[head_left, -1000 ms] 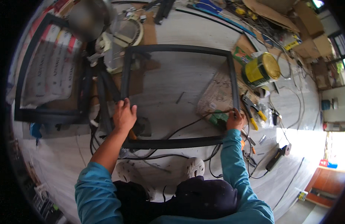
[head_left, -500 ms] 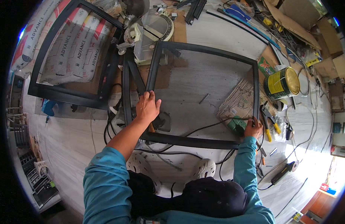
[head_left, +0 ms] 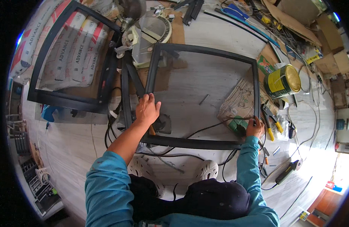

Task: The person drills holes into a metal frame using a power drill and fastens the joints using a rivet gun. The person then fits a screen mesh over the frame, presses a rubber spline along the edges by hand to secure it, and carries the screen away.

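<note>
A black rectangular frame (head_left: 204, 143) with a dark see-through panel is held in front of me, above the floor. My left hand (head_left: 147, 109) is closed over its left bar, fingers curled at the edge and thumb on the inner side. Lower down on the right bar, my right hand (head_left: 255, 128) grips near the near corner. Through the panel show flattened cardboard (head_left: 235, 100), a green piece (head_left: 238, 125) and black cable. More dark bars (head_left: 126, 90) stand just left of the frame, partly hidden by it.
A second black frame (head_left: 65, 99) leans by stacked white-and-red bags (head_left: 74, 56). Beyond is a round-based cutting saw (head_left: 157, 28). At right are a yellow-green can (head_left: 282, 81), yellow-handled cutters (head_left: 270, 121) and an angle grinder (head_left: 289, 172). Black cables (head_left: 178, 156) cross near my shoes.
The view has shifted slightly, so distant things sit a little further left. Both hands keep their hold on the same bars of the frame.
</note>
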`<action>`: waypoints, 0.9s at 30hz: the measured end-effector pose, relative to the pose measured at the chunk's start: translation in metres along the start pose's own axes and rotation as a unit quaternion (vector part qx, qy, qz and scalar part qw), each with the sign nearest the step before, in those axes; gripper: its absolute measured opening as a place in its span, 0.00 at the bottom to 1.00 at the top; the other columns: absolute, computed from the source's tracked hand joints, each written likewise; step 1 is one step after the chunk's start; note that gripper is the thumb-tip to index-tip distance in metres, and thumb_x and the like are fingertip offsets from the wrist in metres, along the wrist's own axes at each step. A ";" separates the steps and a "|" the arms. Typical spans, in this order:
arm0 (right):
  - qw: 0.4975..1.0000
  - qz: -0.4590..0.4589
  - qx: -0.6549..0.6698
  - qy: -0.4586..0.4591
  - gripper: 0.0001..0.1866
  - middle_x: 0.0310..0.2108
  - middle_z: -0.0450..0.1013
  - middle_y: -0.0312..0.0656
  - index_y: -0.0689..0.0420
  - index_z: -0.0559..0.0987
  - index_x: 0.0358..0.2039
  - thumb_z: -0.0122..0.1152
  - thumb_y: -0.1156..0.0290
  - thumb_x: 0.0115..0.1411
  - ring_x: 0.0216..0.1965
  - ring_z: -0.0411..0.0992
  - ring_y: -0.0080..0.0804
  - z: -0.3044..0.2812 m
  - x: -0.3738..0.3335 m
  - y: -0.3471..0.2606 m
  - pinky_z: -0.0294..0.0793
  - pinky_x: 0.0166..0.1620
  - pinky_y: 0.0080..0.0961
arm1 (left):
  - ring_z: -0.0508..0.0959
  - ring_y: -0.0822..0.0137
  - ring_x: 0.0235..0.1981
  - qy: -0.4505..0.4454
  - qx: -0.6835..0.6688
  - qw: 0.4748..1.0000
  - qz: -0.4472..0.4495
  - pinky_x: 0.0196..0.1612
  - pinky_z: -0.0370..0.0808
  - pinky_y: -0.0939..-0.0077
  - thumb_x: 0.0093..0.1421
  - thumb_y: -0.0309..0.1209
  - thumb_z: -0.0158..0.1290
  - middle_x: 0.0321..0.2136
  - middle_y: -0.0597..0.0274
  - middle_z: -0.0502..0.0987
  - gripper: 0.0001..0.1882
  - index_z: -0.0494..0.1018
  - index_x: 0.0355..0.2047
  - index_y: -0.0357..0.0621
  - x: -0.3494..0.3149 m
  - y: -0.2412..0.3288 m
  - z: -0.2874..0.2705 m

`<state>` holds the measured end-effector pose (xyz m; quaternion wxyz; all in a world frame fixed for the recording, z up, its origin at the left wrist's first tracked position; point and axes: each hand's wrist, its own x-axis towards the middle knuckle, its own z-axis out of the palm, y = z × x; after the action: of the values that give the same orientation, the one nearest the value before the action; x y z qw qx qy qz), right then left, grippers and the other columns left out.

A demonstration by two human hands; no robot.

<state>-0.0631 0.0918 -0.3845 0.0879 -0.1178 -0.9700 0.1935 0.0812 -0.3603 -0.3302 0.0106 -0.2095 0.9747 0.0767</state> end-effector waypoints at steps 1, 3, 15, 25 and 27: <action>1.000 -0.004 0.000 0.007 0.19 0.39 0.71 0.49 0.50 0.81 0.43 0.62 0.59 0.50 0.43 0.69 0.47 -0.001 0.001 0.002 0.68 0.49 0.40 | 0.71 0.48 0.46 0.008 -0.006 1.000 0.004 0.46 0.72 0.58 0.62 0.43 0.47 0.43 0.48 0.69 0.28 0.65 0.54 0.32 0.001 0.001 0.002; 1.000 -0.014 0.001 0.012 0.19 0.38 0.72 0.49 0.49 0.81 0.43 0.62 0.59 0.50 0.42 0.70 0.47 0.006 0.002 0.007 0.68 0.48 0.40 | 0.72 0.49 0.45 0.023 -0.001 1.000 0.016 0.45 0.72 0.58 0.60 0.42 0.48 0.42 0.49 0.69 0.27 0.66 0.52 0.33 -0.001 0.000 0.001; 0.999 -0.010 0.034 -0.017 0.20 0.38 0.72 0.50 0.47 0.80 0.45 0.61 0.59 0.50 0.45 0.69 0.50 0.001 0.002 0.004 0.67 0.50 0.39 | 0.73 0.51 0.43 0.001 0.040 0.999 0.006 0.43 0.74 0.61 0.61 0.43 0.48 0.41 0.50 0.68 0.27 0.66 0.53 0.32 0.000 0.004 -0.001; 0.994 0.038 0.099 -0.028 0.18 0.38 0.73 0.50 0.53 0.80 0.43 0.61 0.61 0.50 0.43 0.70 0.50 -0.002 0.006 0.006 0.68 0.49 0.40 | 0.72 0.51 0.44 0.000 0.037 0.999 -0.005 0.44 0.72 0.61 0.60 0.44 0.49 0.40 0.49 0.69 0.28 0.65 0.53 0.33 0.000 0.004 -0.003; 0.997 0.025 0.073 0.016 0.18 0.38 0.74 0.49 0.53 0.80 0.42 0.61 0.62 0.50 0.43 0.70 0.50 -0.005 0.008 0.010 0.68 0.48 0.41 | 0.72 0.51 0.44 0.000 0.036 0.999 -0.002 0.44 0.72 0.61 0.60 0.44 0.49 0.41 0.49 0.69 0.29 0.65 0.53 0.33 0.000 0.003 -0.001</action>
<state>-0.0678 0.1049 -0.3835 0.1067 -0.1384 -0.9484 0.2645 0.0800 -0.3581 -0.3292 0.0180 -0.2114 0.9764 0.0410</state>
